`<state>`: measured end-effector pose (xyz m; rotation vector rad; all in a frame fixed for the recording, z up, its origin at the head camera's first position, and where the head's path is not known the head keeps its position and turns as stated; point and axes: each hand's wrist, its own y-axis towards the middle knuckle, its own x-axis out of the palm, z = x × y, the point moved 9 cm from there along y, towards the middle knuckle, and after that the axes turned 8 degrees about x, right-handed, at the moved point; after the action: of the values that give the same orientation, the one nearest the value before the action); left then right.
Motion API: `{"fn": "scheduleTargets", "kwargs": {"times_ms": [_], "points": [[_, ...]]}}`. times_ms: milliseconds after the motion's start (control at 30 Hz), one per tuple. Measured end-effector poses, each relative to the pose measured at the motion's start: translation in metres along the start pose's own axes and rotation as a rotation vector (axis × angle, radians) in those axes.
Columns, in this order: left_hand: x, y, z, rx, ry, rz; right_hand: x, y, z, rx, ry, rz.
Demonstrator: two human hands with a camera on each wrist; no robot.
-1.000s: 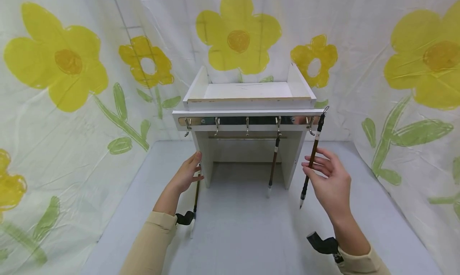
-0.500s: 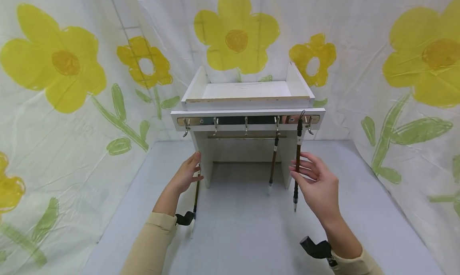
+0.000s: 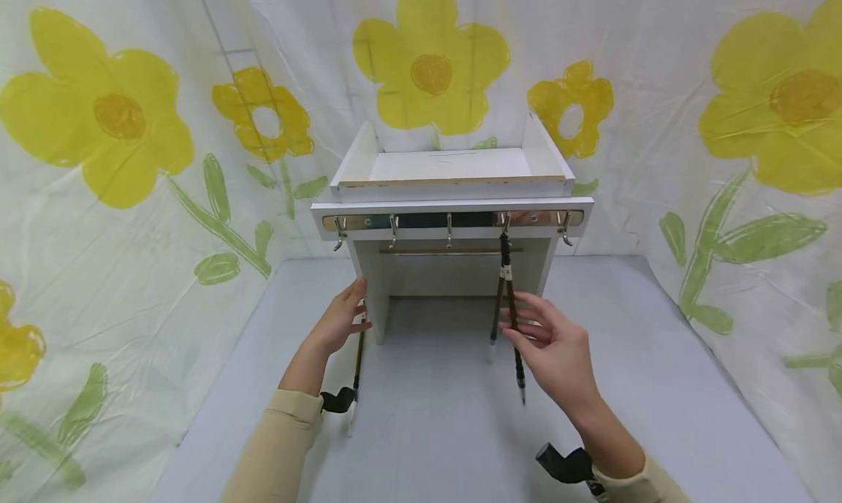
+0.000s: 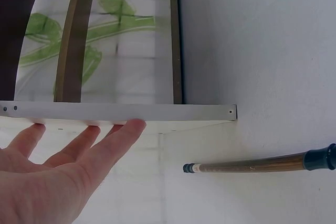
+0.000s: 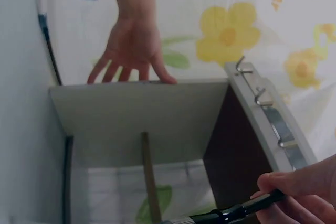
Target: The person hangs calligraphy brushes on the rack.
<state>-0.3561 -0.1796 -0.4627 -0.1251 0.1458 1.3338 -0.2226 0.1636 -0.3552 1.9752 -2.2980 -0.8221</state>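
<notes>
One brush [image 3: 511, 296] in pinched right grip [image 3: 555, 353]

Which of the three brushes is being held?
The brush pinched by the right hand. Neither other is held: a second brush hangs beside it, and a third brush lies on the table beside the rack.

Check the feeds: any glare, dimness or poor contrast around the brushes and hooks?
Head view: bright; metal strip mirrors dark and pinkish patches behind readable hooks; pale tip of the hanging brush nearly blends into the tabletop. Left wrist view: dimmer, stand edge crisp. Right wrist view: dim, held brush cut off at the bottom.
</notes>
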Motion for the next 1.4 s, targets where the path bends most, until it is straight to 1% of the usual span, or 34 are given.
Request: {"fn": "scheduleTargets", "kwargs": {"times_ms": [200, 333, 433, 533, 733, 900, 1133, 1400], "points": [[0.000, 0.001, -0.002, 0.006, 0.002, -0.007, 0.012, -0.004, -0.003, -0.020, 0.017, -0.062], [0.000, 0.001, -0.001, 0.006, 0.000, -0.007, 0.022, -0.007, -0.006, -0.027, 0.017, -0.138], [0.000, 0.000, -0.001, 0.003, -0.001, -0.004, 0.028, -0.008, -0.005, -0.016, 0.003, -0.193], [-0.001, 0.000, -0.002, 0.003, -0.002, -0.002, 0.033, -0.009, -0.003, 0.006, -0.016, -0.221], [0.001, -0.001, 0.001, 0.013, 0.002, -0.006, 0.038, -0.006, 0.000, 0.034, -0.042, -0.243], [0.001, -0.001, 0.002, 0.013, 0.006, -0.008, 0.043, -0.002, 0.000, 0.024, -0.055, -0.252], [0.000, -0.001, 0.000, 0.013, 0.010, -0.004, 0.045, 0.001, 0.001, 0.043, -0.028, -0.271], [0.000, -0.002, 0.000, 0.009, 0.016, 0.005, 0.048, 0.005, 0.005, 0.063, -0.012, -0.267]]}}
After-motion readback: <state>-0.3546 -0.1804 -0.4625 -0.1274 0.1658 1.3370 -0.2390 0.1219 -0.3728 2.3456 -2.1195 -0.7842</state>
